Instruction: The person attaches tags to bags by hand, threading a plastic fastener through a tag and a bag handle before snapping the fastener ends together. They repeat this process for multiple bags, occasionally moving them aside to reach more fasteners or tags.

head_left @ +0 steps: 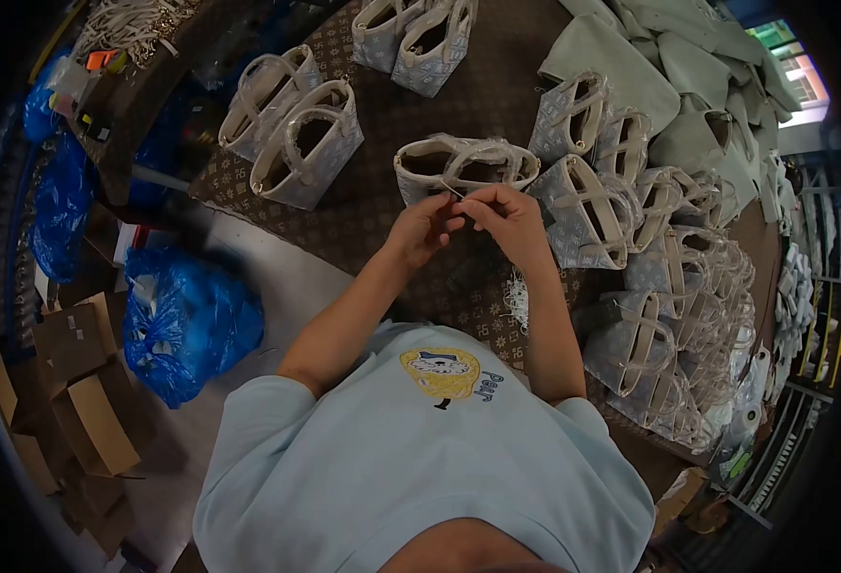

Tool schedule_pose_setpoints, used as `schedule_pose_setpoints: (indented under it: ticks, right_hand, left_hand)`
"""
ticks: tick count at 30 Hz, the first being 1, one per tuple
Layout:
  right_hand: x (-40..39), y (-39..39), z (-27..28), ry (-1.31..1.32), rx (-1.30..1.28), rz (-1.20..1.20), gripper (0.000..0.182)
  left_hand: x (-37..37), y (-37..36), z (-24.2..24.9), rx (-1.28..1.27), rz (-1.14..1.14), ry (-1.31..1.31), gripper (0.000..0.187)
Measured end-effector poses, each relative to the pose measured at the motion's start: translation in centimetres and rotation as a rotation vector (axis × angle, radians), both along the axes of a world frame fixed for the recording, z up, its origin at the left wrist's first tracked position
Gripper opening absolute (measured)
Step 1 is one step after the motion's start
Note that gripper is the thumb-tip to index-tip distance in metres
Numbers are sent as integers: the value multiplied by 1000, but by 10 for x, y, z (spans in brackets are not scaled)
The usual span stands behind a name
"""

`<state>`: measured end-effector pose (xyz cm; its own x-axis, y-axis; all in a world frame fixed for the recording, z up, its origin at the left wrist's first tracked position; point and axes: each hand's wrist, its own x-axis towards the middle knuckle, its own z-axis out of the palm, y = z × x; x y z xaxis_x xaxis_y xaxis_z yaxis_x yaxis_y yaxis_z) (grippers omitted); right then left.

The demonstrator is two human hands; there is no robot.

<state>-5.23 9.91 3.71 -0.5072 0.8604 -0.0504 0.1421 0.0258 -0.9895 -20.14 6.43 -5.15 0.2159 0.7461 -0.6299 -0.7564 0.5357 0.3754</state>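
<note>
A grey patterned handbag (411, 183) with a pale rim and plastic-wrapped handles stands upright on the table, directly in front of me. At its near side my left hand (424, 229) has its fingers curled, thumb and forefinger pinched together. My right hand (510, 222) pinches right beside it, so the fingertips of both hands almost meet. Between them is a small dark, thin thing, too small to name. Both hands overlap the handbag's lower front in this view. White thread scraps (517, 300) lie near my right forearm.
The brown patterned table (392, 119) carries more handbags: a pair (317, 153) at left, two (432, 48) at the back, and a crowded group (673, 263) at right. Pale green pieces (621, 76) are piled at back right. A blue plastic bag (187, 320) and cardboard boxes (96, 411) stand left.
</note>
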Motion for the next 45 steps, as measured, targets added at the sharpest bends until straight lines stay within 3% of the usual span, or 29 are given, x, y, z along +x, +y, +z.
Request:
schedule_pose_setpoints:
  ticks: [3,5,8,12,17,27,30,33,36,39,41,42,45]
  right_hand:
    - [0,-1,-6,-15,-74,-6,7]
    - [-4,-2,-17,-60,105,25,8]
    - [-7,0,-21,-141,180,6,8]
    - [-10,-1,-15,-111,223,12,7]
    - [-13,0,-16,-189,278,31,5]
    - [-15,-3,-20,-166,274,-23,8]
    - [-17,-7,-16,-206,279,-24,3]
    - [-26,-18,-4,-398,461,-65,4]
    - [-33,-27,-14,-313,685,-164,8]
    - [-31,-35,-17,-270,774,-174,13]
    - [-24,-35,-15,-384,717,-44,22]
    - [-20,-30,-13,-382,723,-54,22]
    - [-4,-9,-6,-758,926,-232,42]
  left_hand:
    - [-4,-14,19,87,-38,168,17]
    - [-6,-27,32,183,-34,330,19]
    - [-11,-35,40,332,5,407,22]
    - [-14,-38,39,338,29,415,22]
    - [-12,-36,30,532,33,507,19]
    - [-12,-37,34,511,36,448,20]
    - [-13,-38,32,540,12,505,19]
    - [-14,-37,32,538,20,511,19]
    - [-20,-35,36,600,44,567,19]
    - [-25,-35,46,412,15,568,20]
    - [-28,-33,27,522,57,560,22]
    - [-31,-32,27,531,51,562,22]
    - [-44,-27,28,422,43,584,24]
